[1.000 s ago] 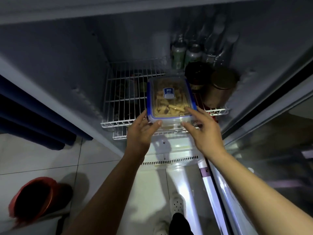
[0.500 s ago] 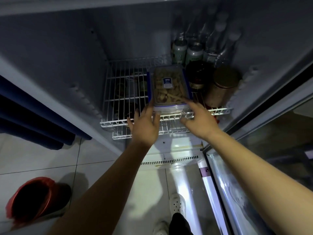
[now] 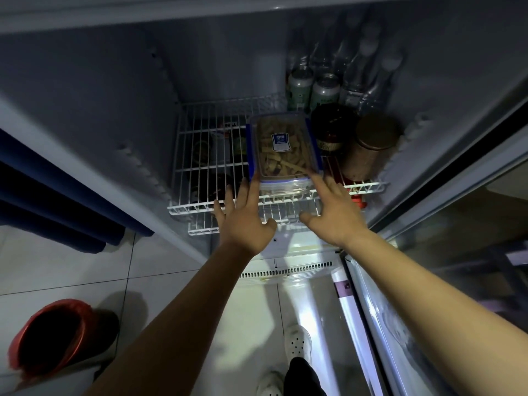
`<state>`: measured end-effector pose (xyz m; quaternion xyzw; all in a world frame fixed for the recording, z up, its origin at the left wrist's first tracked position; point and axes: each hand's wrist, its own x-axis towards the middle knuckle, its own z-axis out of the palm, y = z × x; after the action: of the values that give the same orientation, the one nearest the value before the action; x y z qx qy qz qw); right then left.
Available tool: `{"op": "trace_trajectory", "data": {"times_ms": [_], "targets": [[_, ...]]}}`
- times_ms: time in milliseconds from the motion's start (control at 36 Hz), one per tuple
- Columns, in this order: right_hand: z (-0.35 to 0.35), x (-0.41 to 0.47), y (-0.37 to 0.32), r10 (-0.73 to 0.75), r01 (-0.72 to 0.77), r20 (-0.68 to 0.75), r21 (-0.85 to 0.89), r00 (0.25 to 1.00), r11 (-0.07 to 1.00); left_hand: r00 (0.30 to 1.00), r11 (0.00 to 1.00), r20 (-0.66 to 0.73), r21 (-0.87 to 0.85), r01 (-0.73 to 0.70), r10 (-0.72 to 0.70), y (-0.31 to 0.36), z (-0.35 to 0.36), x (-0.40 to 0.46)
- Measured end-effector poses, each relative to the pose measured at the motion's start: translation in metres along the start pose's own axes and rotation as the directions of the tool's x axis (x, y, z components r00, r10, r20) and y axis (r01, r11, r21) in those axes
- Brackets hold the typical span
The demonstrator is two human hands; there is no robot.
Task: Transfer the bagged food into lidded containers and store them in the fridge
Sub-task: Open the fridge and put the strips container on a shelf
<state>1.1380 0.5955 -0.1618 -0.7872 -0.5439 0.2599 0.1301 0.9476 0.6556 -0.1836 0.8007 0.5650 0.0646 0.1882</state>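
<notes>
I am at the storing step: the lidded container (image 3: 283,152), clear with blue clips and full of pale strips of food, sits on the white wire shelf (image 3: 208,155) in the middle of the frame, inside the open fridge (image 3: 100,90). Its near end rests just behind the shelf's front rail.

My left hand (image 3: 243,221) is spread flat, fingers splayed, with a fingertip touching the container's near left corner. My right hand (image 3: 334,215) is likewise spread, its fingertips against the near right corner. Neither hand grasps anything; both read as loose and open, pressing or just letting go of the box rather than holding it.

To the right of the container stand a dark jar (image 3: 333,130) and a brown-lidded jar (image 3: 371,147), the dark one touching or nearly touching the box. Behind it, toward the top of the frame, are two cans (image 3: 311,91) and several clear bottles (image 3: 368,70). More items lie dimly under the shelf at centre left; I cannot tell what they are.

I judge the placement nearly done. If the box needs to go deeper, the next move calls for a gentle, even push from both corners, kept straight so it does not nudge the dark jar. Otherwise I draw both hands back and swing the glass door (image 3: 457,281), at lower right, closed.
</notes>
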Motion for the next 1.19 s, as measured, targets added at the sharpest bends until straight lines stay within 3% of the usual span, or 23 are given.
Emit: {"op": "trace_trajectory", "data": {"times_ms": [167, 333, 417, 528, 667, 833, 1028, 1194], "targets": [[-0.012, -0.046, -0.014, -0.086, 0.087, 0.011, -0.149, 0.996, 0.985, 0.999, 0.996, 0.007, 0.079, -0.045, 0.044, -0.006, -0.024, -0.037], [-0.015, -0.122, -0.052, -0.112, 0.118, 0.042, -0.193, 0.993, 0.974, 1.0, 0.997, 0.007, 0.081, 0.004, -0.005, -0.025, -0.065, -0.111], [-0.007, -0.165, -0.082, -0.146, 0.158, 0.08, -0.178, 0.986, 0.971, 0.996, 0.996, 0.008, 0.029, 0.089, -0.089, -0.04, -0.083, -0.165], [0.02, -0.222, -0.128, -0.236, 0.264, 0.202, -0.126, 0.951, 0.956, 0.952, 0.947, 0.029, -0.1, 0.307, -0.305, -0.067, -0.095, -0.25], [0.056, -0.268, -0.187, -0.352, 0.388, 0.32, -0.053, 0.88, 0.92, 0.854, 0.835, 0.051, -0.188, 0.518, -0.518, -0.106, -0.106, -0.348], [0.093, -0.3, -0.253, -0.527, 0.588, 0.427, -0.015, 0.735, 0.808, 0.729, 0.718, -0.07, -0.26, 0.645, -0.681, -0.151, -0.123, -0.427], [0.13, -0.329, -0.332, -0.656, 0.762, 0.53, 0.029, 0.537, 0.647, 0.49, 0.514, -0.173, -0.416, 0.75, -0.855, -0.187, -0.141, -0.495], [0.17, -0.347, -0.423, -0.722, 0.867, 0.6, 0.092, 0.345, 0.49, 0.264, 0.311, -0.165, -0.472, 0.825, -0.95, -0.235, -0.162, -0.538]]}}
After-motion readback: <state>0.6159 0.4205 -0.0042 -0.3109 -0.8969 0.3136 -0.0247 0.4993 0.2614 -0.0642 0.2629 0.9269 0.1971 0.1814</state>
